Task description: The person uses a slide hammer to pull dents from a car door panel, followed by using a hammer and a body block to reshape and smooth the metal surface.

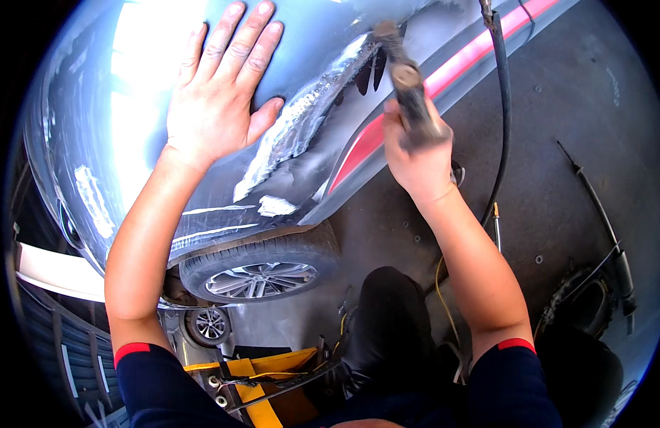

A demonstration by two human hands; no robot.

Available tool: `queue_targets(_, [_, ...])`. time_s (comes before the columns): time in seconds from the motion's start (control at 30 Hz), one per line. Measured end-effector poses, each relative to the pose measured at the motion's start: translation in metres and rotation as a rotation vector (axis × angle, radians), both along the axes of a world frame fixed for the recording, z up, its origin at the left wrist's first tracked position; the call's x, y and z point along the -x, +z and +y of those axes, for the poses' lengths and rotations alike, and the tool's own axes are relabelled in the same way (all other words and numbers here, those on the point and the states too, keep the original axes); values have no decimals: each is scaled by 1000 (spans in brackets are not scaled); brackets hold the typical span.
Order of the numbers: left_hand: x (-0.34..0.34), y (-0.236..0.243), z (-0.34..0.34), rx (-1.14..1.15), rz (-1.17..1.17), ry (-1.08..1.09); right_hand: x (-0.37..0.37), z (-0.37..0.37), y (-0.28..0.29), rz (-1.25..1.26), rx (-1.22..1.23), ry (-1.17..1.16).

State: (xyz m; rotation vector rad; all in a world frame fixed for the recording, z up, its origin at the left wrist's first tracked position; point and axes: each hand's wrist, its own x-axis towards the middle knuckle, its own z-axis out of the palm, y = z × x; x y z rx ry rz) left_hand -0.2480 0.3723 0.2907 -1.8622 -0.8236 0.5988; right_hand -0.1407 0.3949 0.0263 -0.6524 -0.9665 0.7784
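Observation:
My left hand (214,118) lies flat on the glossy blue-grey car panel (148,43), fingers stretched out and holding nothing. To its right runs a long creased dent (298,114), scraped to white and bare metal. My right hand (424,160) is closed around a dark hammer-like tool (412,96), blurred by motion, so its exact kind cannot be made out. The tool's brownish head (386,30) is at the upper end of the dent; whether it touches the metal is unclear. Dark gaps show in the panel just below the head.
A red strip (362,151) edges the car's right side. Below the panel sits a wheel (262,282). A black hose (502,107) hangs at the right, and a long dark rod-like tool (604,214) lies on the floor. A yellow frame (248,389) stands at the lower left.

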Motion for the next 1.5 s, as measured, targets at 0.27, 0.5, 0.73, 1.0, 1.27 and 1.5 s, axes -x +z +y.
queue_targets(0.27, [0, -2, 1, -1, -13, 12, 7, -22, 7, -179, 22, 236])
queue_targets(0.5, [0, -2, 1, 2, -27, 2, 12, -39, 9, -129, -47, 204])
queue_targets(0.73, [2, -5, 1, 6, -22, -5, 19, -46, 6, -185, -28, 251])
queue_targets(1.0, [4, -6, 0, 0, -31, -11, 16, -50, 2, -133, -94, 239])
queue_targets(1.27, [4, -8, -2, -3, -16, -20, 11, -71, -16, -64, 24, 260])
queue_targets(1.5, [-76, -59, 81, 17, -327, -196, -2, -94, -60, 497, 299, 325])
